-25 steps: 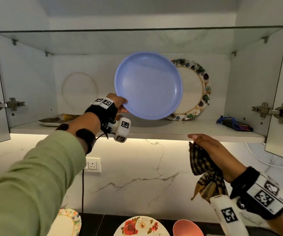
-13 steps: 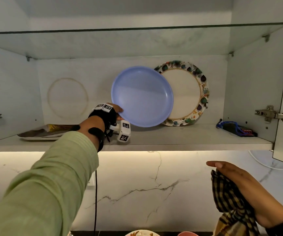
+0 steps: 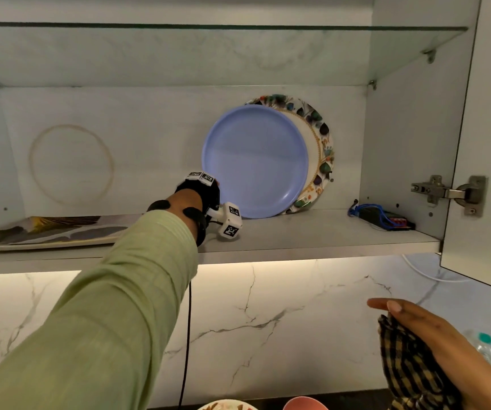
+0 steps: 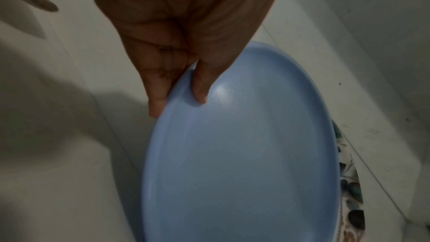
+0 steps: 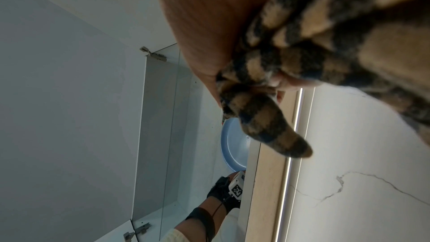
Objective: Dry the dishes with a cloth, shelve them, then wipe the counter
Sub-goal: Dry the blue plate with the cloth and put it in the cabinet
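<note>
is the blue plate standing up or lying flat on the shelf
Standing on edge: the blue plate leans against the patterned plate behind it, the left hand pinching its rim.

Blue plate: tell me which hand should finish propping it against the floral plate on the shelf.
Left. The left hand already pinches the blue plate at its rim, standing on the shelf in front of the floral plate. The right hand is below the cabinet, holding the checked cloth.
</note>
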Tool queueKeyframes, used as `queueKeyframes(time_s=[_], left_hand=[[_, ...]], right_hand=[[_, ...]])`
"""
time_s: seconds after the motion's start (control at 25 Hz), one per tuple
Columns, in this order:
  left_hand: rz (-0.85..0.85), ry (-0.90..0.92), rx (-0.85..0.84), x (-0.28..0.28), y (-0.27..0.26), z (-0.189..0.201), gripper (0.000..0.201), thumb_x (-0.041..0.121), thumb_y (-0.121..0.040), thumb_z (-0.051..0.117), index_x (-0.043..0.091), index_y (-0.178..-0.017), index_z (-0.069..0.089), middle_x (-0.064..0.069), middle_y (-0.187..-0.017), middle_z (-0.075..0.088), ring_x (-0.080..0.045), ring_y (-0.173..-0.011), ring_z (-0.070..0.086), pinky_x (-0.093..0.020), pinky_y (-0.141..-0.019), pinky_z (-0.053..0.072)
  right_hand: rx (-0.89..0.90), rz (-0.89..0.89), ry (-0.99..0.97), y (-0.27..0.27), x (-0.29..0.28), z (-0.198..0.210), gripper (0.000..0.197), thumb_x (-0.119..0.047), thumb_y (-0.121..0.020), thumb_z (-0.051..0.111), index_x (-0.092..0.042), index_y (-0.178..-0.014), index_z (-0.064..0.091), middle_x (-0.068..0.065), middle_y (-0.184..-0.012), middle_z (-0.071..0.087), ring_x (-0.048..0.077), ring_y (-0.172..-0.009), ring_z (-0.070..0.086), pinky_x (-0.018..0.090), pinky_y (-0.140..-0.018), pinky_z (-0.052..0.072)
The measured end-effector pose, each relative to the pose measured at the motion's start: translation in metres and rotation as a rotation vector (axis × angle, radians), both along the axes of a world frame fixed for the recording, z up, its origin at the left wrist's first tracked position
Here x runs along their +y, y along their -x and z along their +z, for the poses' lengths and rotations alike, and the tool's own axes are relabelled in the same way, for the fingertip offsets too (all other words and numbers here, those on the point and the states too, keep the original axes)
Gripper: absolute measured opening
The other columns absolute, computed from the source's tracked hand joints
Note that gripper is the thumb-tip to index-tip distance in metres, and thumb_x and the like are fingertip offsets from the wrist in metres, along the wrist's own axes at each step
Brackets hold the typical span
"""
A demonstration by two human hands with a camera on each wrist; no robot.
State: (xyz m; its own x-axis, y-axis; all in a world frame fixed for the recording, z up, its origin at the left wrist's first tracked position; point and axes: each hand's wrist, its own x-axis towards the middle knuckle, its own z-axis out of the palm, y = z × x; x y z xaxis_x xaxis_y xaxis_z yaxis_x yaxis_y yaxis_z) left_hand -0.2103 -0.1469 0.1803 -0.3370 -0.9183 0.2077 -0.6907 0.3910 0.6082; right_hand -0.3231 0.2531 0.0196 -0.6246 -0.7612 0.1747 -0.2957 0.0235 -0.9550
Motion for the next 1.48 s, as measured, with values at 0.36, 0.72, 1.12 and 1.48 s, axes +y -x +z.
queueKeyframes(time_s=[0.36, 0.72, 1.12, 1.48], left_hand=[[0.033, 0.13, -0.293, 0.013, 0.037, 0.006, 0.046, 0.022, -0.081, 0.063, 0.015, -0.125, 0.053, -0.012, -0.124, 0.058, -0.034, -0.105, 0.056, -0.04, -0.093, 0.049], [0.042, 0.155, -0.109, -0.015, 0.052, 0.002, 0.056, 0.034, -0.087, 0.063, 0.004, -0.132, 0.049, -0.014, -0.136, 0.05, -0.031, -0.124, 0.048, -0.033, -0.1, 0.042], [-0.034, 0.089, 0.25, 0.019, -0.021, 0.027, 0.064, 0.028, -0.075, 0.076, 0.006, -0.13, 0.051, -0.019, -0.12, 0.059, -0.033, -0.098, 0.063, -0.041, -0.088, 0.053], [-0.196, -0.08, 0.677, 0.166, -0.169, -0.068, 0.021, 0.027, -0.085, 0.068, 0.008, -0.091, 0.064, -0.012, -0.089, 0.067, -0.02, -0.065, 0.065, -0.023, -0.064, 0.057]], right_hand=[[-0.023, 0.017, -0.249, 0.031, -0.001, -0.015, 0.069, -0.089, -0.048, 0.051, -0.04, -0.095, 0.064, -0.014, -0.112, 0.059, 0.004, -0.099, 0.047, 0.039, -0.11, 0.023], [-0.096, 0.074, -0.226, 0.072, -0.008, -0.044, 0.087, -0.091, -0.031, 0.058, -0.032, -0.095, 0.063, -0.009, -0.107, 0.061, 0.013, -0.109, 0.045, 0.043, -0.115, 0.021], [-0.047, 0.089, -0.135, 0.049, -0.01, -0.032, 0.08, -0.095, -0.021, 0.058, -0.043, -0.08, 0.073, -0.015, -0.101, 0.062, 0.008, -0.099, 0.052, 0.044, -0.107, 0.028], [-0.241, 0.301, 0.045, -0.032, -0.046, -0.039, 0.036, -0.043, -0.075, 0.059, -0.015, -0.089, 0.075, -0.001, -0.078, 0.069, 0.01, -0.069, 0.065, 0.026, -0.064, 0.049]])
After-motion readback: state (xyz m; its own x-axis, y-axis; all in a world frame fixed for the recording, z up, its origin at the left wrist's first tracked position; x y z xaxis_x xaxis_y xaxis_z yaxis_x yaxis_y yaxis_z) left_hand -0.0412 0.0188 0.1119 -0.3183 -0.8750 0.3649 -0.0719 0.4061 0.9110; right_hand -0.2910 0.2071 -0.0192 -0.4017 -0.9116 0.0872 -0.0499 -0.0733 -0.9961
